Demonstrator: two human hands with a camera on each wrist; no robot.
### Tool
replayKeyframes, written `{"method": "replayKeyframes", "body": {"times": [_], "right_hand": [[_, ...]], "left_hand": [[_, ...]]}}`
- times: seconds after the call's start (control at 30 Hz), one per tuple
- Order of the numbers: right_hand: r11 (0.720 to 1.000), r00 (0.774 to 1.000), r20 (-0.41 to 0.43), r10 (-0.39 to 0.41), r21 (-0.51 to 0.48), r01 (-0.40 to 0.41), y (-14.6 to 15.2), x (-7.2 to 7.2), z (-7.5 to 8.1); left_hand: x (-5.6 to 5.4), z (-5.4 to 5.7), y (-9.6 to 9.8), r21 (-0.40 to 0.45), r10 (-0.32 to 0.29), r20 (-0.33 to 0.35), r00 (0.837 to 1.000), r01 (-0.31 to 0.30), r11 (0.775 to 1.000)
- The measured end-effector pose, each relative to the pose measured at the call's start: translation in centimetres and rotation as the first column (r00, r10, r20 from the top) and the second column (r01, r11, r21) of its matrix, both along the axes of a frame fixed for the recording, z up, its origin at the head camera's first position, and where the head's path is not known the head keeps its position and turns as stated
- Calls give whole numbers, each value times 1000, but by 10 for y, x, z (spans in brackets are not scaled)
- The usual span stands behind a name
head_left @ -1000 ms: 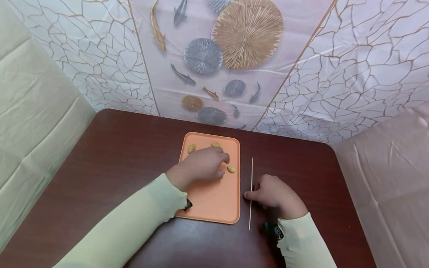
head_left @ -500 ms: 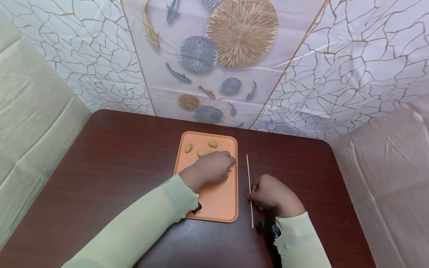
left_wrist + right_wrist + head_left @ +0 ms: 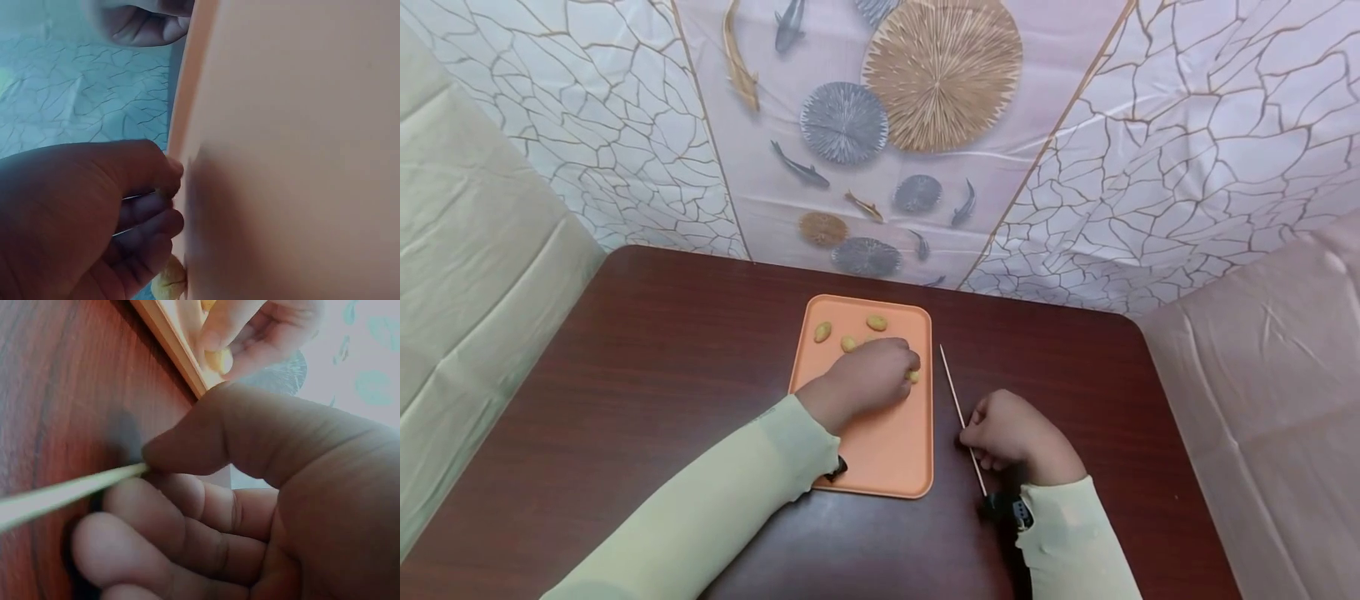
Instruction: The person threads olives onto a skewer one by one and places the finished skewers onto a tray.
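My left hand (image 3: 874, 373) is low over the right side of an orange tray (image 3: 876, 467). Its thumb and fingers pinch a small yellow-green oval fruit (image 3: 913, 377), also seen at the fingertips in the right wrist view as a yellow fruit (image 3: 220, 361). Just right of the tray, my right hand (image 3: 1017, 435) pinches a thin wooden skewer (image 3: 952, 385) near its middle, between thumb and index finger. The skewer slants, with its far end close to the tray's right rim. In the left wrist view, another fruit (image 3: 169, 281) shows beyond the left fingers.
Several similar fruits lie at the tray's far end, among them one at the left (image 3: 822, 332) and one at the back (image 3: 876, 322); my left hand partly covers others. The tray rests on a dark brown table (image 3: 700, 350), backed by a patterned cloth (image 3: 850, 192).
My left hand has moved right and closed on the fruit at the tray's right side. My right hand has lifted its hold round the skewer, whose far end has swung left towards the tray.
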State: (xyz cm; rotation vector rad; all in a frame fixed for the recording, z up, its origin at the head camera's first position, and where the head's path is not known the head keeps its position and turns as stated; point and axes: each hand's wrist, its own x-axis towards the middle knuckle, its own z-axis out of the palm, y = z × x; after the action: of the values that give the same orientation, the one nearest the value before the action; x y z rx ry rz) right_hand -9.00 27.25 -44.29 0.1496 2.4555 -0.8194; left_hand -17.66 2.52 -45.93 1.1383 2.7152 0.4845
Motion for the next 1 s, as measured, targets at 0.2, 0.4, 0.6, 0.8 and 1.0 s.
{"method": "replayKeyframes", "body": {"times": [0.2, 0.4, 0.6, 0.8, 1.0], "right_hand": [[995, 984, -172, 55, 86, -41, 5, -2, 12], [994, 946, -315, 78, 92, -52, 7, -3, 22], [997, 884, -463, 69, 52, -51, 3, 3, 23], [999, 815, -579, 35, -12, -51, 0, 10, 18], [988, 788, -610, 86, -48, -145, -3, 11, 12]], "left_hand": [[1, 4, -19, 226, 67, 121, 990, -93, 970], [5, 8, -33, 351, 96, 67, 993, -113, 929], [9, 8, -48, 465, 176, 50, 983, -179, 867], [7, 6, -64, 473, 280, 182, 943, -333, 815], [3, 0, -78, 484, 360, 186, 914, -404, 776]]}}
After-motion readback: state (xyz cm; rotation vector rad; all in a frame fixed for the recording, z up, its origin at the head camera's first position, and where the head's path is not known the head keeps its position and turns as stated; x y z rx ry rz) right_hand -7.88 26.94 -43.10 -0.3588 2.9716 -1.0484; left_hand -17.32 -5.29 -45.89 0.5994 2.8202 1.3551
